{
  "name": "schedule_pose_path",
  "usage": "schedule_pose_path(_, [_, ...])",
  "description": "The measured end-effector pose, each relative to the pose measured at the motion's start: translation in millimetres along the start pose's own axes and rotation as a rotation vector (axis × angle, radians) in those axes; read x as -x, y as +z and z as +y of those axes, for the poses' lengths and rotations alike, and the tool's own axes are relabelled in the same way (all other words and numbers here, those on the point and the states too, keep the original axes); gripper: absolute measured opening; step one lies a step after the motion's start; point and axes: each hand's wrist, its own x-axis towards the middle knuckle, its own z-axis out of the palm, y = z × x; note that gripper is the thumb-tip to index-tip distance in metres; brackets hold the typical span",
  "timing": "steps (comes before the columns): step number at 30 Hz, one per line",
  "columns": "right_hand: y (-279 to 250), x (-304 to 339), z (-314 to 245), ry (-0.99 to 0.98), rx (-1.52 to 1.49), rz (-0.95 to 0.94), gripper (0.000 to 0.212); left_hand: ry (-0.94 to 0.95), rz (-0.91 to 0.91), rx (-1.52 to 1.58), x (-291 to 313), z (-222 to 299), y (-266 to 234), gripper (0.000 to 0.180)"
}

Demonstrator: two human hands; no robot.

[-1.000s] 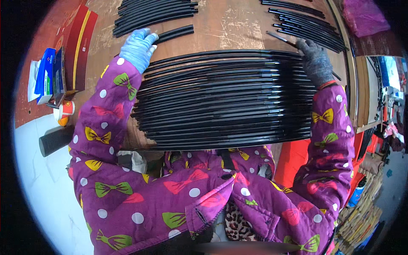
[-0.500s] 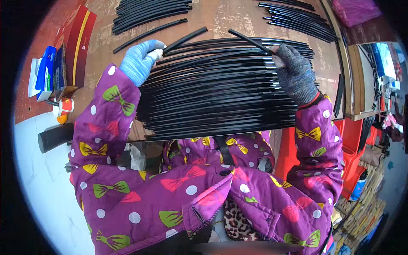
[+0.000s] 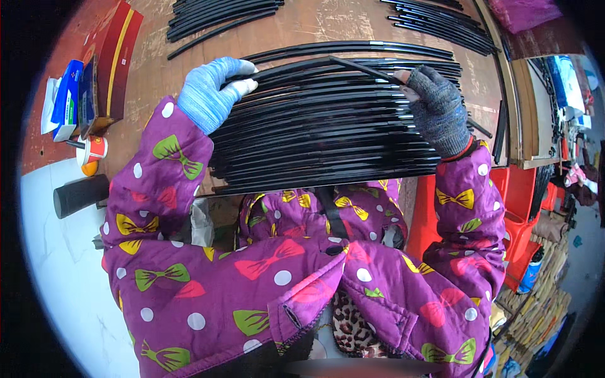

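Observation:
My left hand [image 3: 211,91], in a light blue glove with pale fingertips, grips a thin black tube [image 3: 293,67] between thumb and fingers. In my right hand [image 3: 437,110], gloved in dark grey with bare fingertips, is a second black tube [image 3: 362,68], pinched near its right part. The inner ends of these two tubes meet midway between my hands, forming a shallow peak. Under them lies a wide layer of long black tubes [image 3: 321,135], side by side across the table. Whether the ends are joined or only touching, I cannot tell.
More black tubes lie at the far left [image 3: 220,17] and far right [image 3: 444,28] of the brown table [image 3: 334,22]. A red box [image 3: 118,60], a blue packet [image 3: 67,101] and a paper cup [image 3: 96,148] stand at the left. Red plastic stools [image 3: 520,195] are below right.
The tubes in my hands were apart, with a gap between their ends. Those ends now meet. My left fingers have spread a little, and a tube lies bridged farther back.

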Motion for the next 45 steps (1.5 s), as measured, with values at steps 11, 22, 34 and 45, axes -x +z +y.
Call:
schedule_pose_path(11, [-5,10,8,0.049,-0.258,-0.006,0.016,-0.055,-0.111,0.018,0,4,-1,0.022])
schedule_pose_path(22, [-11,6,-3,-0.003,-0.153,0.051,0.016,-0.124,-0.103,0.027,3,12,0,0.024])
schedule_pose_path(34, [-11,10,-3,-0.099,0.057,0.087,0.024,-0.060,-0.141,0.128,1,5,-1,0.020])
schedule_pose_path(45, [-14,21,-6,-0.030,-0.092,0.023,0.020,-0.021,-0.197,0.156,9,9,5,0.020])
